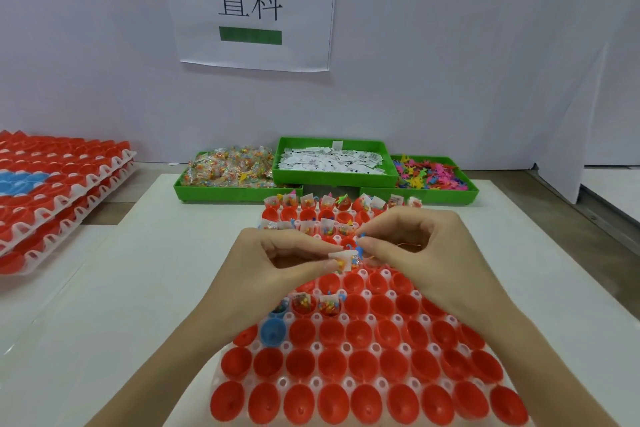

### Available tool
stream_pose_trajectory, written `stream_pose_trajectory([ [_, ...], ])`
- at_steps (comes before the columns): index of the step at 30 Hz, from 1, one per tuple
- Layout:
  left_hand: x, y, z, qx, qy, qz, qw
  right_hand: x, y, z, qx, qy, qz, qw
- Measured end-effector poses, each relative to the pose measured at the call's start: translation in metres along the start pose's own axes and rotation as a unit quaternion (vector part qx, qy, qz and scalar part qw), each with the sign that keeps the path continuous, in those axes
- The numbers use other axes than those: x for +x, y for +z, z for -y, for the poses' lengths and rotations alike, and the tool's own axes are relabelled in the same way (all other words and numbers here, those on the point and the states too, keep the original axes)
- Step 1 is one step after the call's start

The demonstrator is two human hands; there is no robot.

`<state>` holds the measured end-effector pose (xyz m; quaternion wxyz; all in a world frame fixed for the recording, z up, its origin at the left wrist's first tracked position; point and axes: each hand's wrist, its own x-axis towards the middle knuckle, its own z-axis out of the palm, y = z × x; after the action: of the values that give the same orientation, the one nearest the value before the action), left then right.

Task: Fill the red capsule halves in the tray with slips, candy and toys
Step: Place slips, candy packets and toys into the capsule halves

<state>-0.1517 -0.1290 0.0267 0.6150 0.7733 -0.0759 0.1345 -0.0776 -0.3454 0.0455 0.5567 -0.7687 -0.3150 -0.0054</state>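
Both hands meet above the middle of the tray [377, 380], each with fingers curled. The left hand [277, 253] pinches a white slip [338, 256] together with a small candy packet [349, 263]; the right hand [415, 243] pinches a blue toy [360, 246] at its fingertips, touching the slip bundle at about 3 o'clock of it.

Risk, as a judgement: three loose items held in two pinches over open cups may slip apart on release. The light slip could flutter onto a neighbouring cup or the white ribs, and the toy could bounce out of the shallow red capsule halves [332, 362]. A blue half [273, 331] sits at 7 o'clock of the hands and might be filled by mistake.

Filled cups lie at 12 o'clock and just below the left hand; empty red halves extend toward 6 o'clock. Supply bins stand at 12 o'clock: candy bin [207, 192], slip bin [332, 177], toy bin [467, 192].
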Motion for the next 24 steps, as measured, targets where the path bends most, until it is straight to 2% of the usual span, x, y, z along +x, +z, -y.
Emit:
stream_pose_trajectory([
  [3, -0.002, 0.003, -0.002, 0.008, 0.013, 0.015, 1.0, -0.005, 0.013, -0.003, -0.033, -0.012, 0.0, 0.999],
  [6, -0.003, 0.008, -0.002, 0.014, 0.023, -0.011, 1.0, -0.008, 0.019, -0.007, -0.035, -0.021, 0.014, 0.999],
  [10, -0.006, 0.014, -0.001, -0.003, 0.021, -0.029, 0.999, -0.01, 0.012, -0.006, -0.011, -0.022, 0.026, 0.999],
  [16, -0.006, 0.014, 0.002, 0.006, 0.02, -0.02, 1.0, -0.011, 0.005, -0.005, -0.048, -0.037, 0.036, 0.998],
  [20, -0.008, 0.017, 0.003, 0.004, 0.003, -0.02, 1.0, -0.012, 0.003, -0.004, -0.067, -0.038, 0.063, 0.995],
  [24, -0.011, 0.021, 0.006, 0.055, 0.019, -0.018, 0.998, -0.013, -0.004, -0.003, -0.049, -0.004, 0.124, 0.991],
])
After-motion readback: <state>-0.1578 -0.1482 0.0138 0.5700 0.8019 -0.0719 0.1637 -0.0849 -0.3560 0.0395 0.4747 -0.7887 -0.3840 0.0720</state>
